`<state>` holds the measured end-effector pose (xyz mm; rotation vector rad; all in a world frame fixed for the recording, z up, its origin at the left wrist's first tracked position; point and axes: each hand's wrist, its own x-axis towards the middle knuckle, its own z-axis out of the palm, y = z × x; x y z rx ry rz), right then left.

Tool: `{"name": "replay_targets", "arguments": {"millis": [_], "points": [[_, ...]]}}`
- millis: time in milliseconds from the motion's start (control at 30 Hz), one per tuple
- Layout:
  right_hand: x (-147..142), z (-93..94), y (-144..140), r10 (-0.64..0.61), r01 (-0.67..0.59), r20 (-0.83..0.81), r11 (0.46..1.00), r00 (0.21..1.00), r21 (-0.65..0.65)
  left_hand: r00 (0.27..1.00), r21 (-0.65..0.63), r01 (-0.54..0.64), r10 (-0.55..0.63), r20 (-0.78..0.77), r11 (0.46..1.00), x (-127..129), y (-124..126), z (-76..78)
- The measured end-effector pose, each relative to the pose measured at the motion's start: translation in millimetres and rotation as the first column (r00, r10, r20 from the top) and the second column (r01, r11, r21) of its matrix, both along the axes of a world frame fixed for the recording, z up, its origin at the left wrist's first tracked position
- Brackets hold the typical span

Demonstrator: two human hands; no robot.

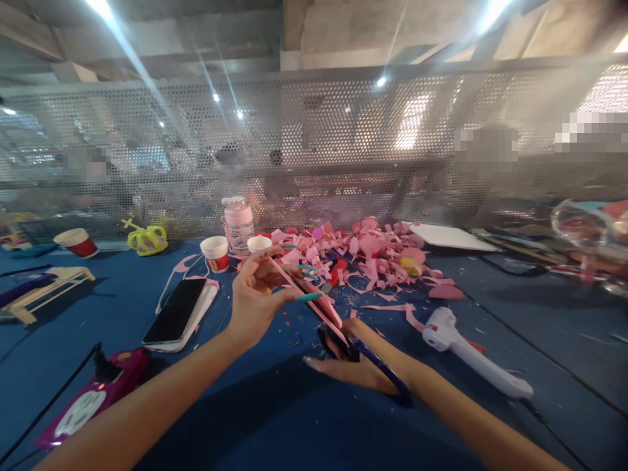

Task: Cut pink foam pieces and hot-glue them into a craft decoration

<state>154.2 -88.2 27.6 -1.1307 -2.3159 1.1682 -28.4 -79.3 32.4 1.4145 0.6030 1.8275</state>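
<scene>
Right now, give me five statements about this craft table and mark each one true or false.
1. The left hand pinches a pink sheet. True.
2. The right hand holds a glue gun. False: it holds scissors; the white glue gun lies on the table.
3. A phone lies left of the left hand. True.
4. The pink scraps are piled in a cup. False: they lie on the blue tabletop.
5. The pink bottle lies on its side. False: it stands upright.

Perforated metal screen (314, 144) behind blue table (540, 340), bright ceiling lights (101, 8) overhead
</scene>
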Motion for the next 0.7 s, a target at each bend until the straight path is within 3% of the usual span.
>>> {"name": "replay_targets", "arguments": {"millis": [100, 267, 467, 700], "points": [[-4.0, 1.9, -2.4, -0.055, 0.056, -0.028, 0.998, 0.998, 0.023, 1.0, 0.024, -0.028, 0.028, -0.002, 0.999, 0.9, 0.2, -0.3], [-6.3, -0.6, -4.8, -0.144, 0.159, -0.096, 0.97, 0.985, 0.183, 0.998, 0.061, -0.053, 0.054, -0.018, 0.997, 2.1, 2.1, -1.9], [-4.2, 2.8, -1.4, -0.07, 0.07, -0.005, 0.989, 0.998, 0.131, 0.997, 0.065, -0.067, 0.069, -0.03, 0.996, 2.3, 2.2, -4.9], [-6.0, 1.6, -0.4, -0.082, 0.087, -0.064, 0.994, 0.995, 0.069, 0.997, 0.016, -0.071, 0.071, 0.004, 0.997, 3.9, -1.4, -2.3]]}}
